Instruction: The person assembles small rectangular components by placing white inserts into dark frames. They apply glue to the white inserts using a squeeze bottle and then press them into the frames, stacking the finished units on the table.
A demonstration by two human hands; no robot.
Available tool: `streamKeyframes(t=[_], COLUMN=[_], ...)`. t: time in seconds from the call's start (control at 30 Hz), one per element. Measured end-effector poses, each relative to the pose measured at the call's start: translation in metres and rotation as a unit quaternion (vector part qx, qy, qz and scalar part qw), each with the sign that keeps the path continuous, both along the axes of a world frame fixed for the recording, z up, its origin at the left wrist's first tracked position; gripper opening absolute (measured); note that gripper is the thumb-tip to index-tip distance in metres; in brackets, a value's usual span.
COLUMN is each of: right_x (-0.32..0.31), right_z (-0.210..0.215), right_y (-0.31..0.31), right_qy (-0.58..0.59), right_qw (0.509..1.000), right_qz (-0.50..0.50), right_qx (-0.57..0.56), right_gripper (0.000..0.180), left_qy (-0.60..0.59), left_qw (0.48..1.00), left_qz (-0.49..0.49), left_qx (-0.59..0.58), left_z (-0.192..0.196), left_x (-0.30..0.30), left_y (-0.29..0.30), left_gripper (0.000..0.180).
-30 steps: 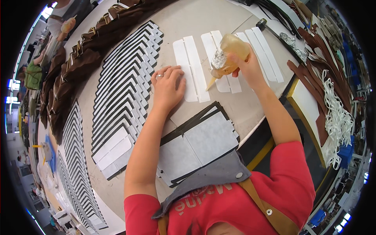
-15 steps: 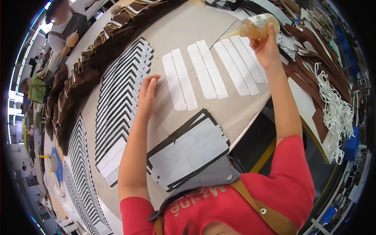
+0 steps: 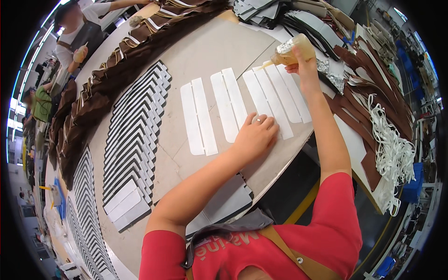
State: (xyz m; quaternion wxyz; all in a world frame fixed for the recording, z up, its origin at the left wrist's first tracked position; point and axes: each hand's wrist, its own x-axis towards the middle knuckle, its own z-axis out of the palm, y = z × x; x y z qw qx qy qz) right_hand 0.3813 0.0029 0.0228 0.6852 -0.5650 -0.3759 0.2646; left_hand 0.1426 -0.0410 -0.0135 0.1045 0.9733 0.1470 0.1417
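Observation:
In my right hand, fingers wrapped round it, is a tilted squeeze bottle of yellowish liquid, partly covered in foil. Its narrow nozzle points left and down at the top ends of the white strip panels; contact there cannot be made out. My left hand rests palm down over the lower ends of the middle panels, fingers curled with the tips hidden. Further left on the table lie more white pairs, one pair by itself. Beneath my left forearm, a stack of dark-edged white panels is partly covered.
Overlapping rows of black-and-white panels fan out on the left. Behind them runs a long heap of brown pieces. Brown strips and a tangle of white cord lie at the right. A co-worker stands at the far left.
My left hand has moved right, from beside the leftmost white pair onto the middle panels. The bottle has come down, its nozzle now over the panels' top ends. The view has shifted slightly.

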Motion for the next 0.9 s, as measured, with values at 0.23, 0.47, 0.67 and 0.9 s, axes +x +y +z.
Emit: streamKeyframes(t=[0.23, 0.47, 0.67, 0.9], right_x=[0.002, -0.010, -0.006, -0.011], right_z=[-0.004, -0.020, -0.023, -0.022], right_y=[0.009, 0.020, 0.024, 0.023], right_qy=[-0.002, -0.016, -0.041, -0.045], right_qw=[0.999, 0.999, 0.998, 0.998], right_qz=[0.017, 0.000, 0.017, -0.004], right_qx=[0.027, 0.034, 0.046, 0.054], right_gripper=[0.046, 0.048, 0.050, 0.053], left_qy=[0.014, -0.014, -0.021, -0.018], left_qw=[1.000, 1.000, 0.999, 1.000], left_qz=[0.006, -0.010, -0.008, -0.003], left_qx=[0.022, -0.013, -0.025, -0.021], left_z=[0.002, 0.005, 0.008, 0.007], left_x=[-0.014, -0.019, -0.023, -0.023], left_y=[-0.010, -0.009, -0.010, -0.011], left_gripper=[0.026, 0.031, 0.030, 0.028])
